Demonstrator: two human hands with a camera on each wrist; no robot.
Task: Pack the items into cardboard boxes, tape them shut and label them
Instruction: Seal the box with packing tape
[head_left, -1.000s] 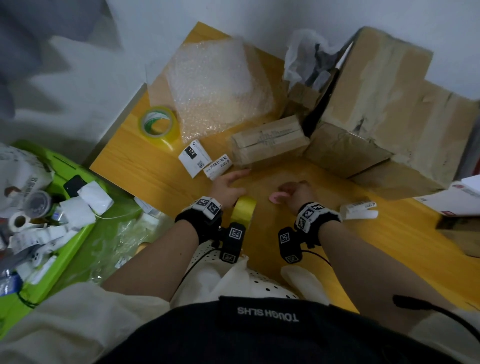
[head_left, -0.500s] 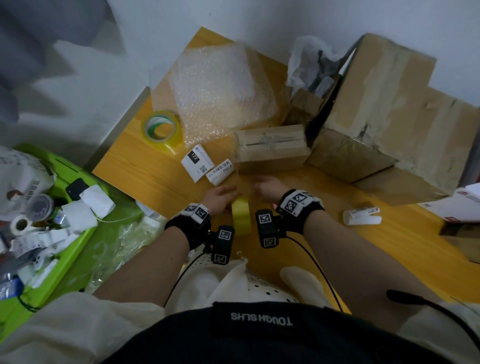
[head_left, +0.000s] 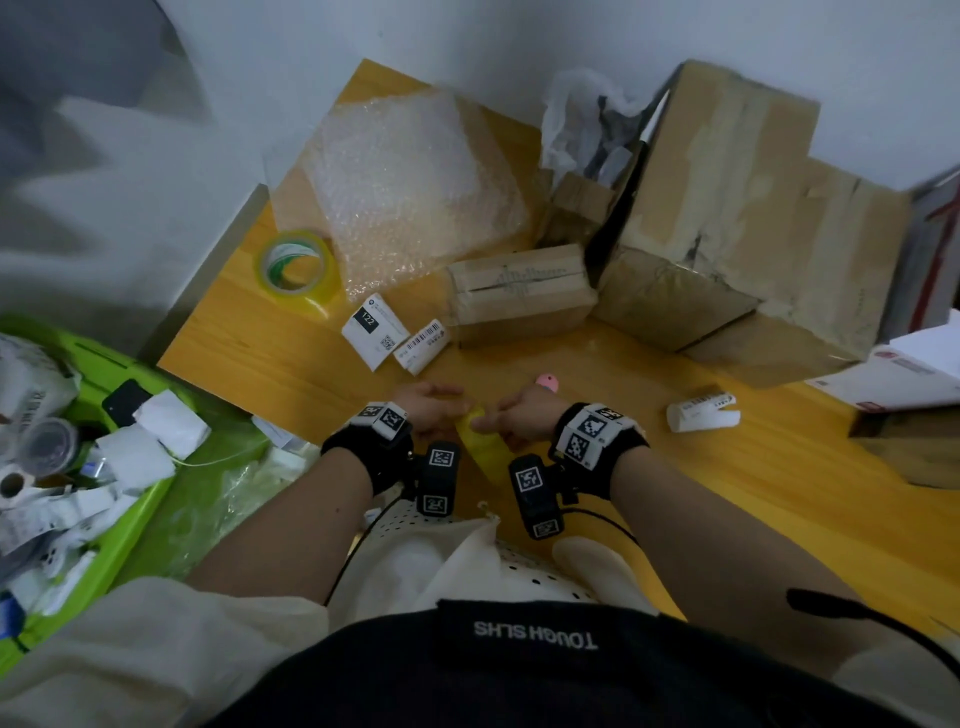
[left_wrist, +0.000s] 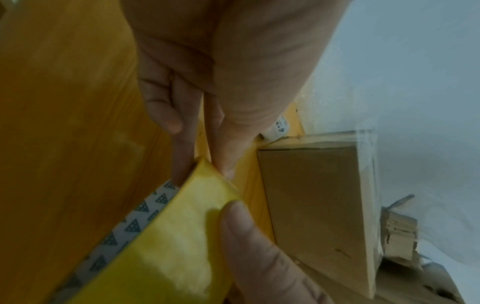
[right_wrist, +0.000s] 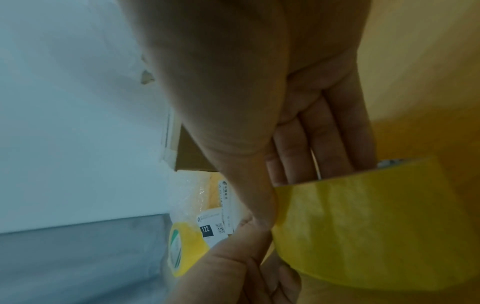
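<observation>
Gripping yellow tape roll (head_left: 480, 447) on edge — left hand (head_left: 426, 410) | right hand (head_left: 524, 415) — both grips closed round it

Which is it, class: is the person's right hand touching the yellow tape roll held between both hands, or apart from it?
Touching. The right wrist view shows the right hand with its thumb against the yellow tape roll's edge and its fingers behind the roll.

A wooden table (head_left: 779, 493) stands against a pale wall (head_left: 519, 31).
</observation>
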